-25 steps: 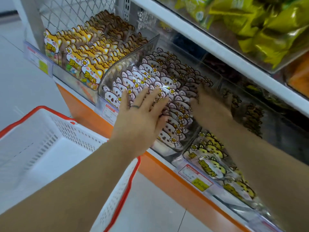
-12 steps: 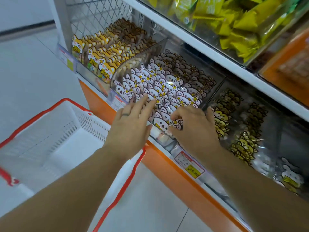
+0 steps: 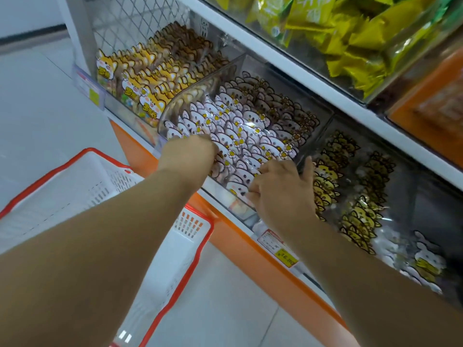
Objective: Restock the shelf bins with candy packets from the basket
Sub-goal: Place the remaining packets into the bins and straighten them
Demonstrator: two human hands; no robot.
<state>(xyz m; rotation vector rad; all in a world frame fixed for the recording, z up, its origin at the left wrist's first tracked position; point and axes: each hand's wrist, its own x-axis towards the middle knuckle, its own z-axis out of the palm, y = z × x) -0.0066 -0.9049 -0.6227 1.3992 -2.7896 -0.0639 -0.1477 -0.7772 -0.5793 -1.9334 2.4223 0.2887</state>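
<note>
Standing in tight rows, the packets fill the middle bin. Both hands have dropped from its back rows to its front edge. The right hand curls its fingers round the front packets. The left hand digs in front-left, fingers hidden, grip unclear. Below the bin, the basket looks empty, so probably final tidying.
</note>
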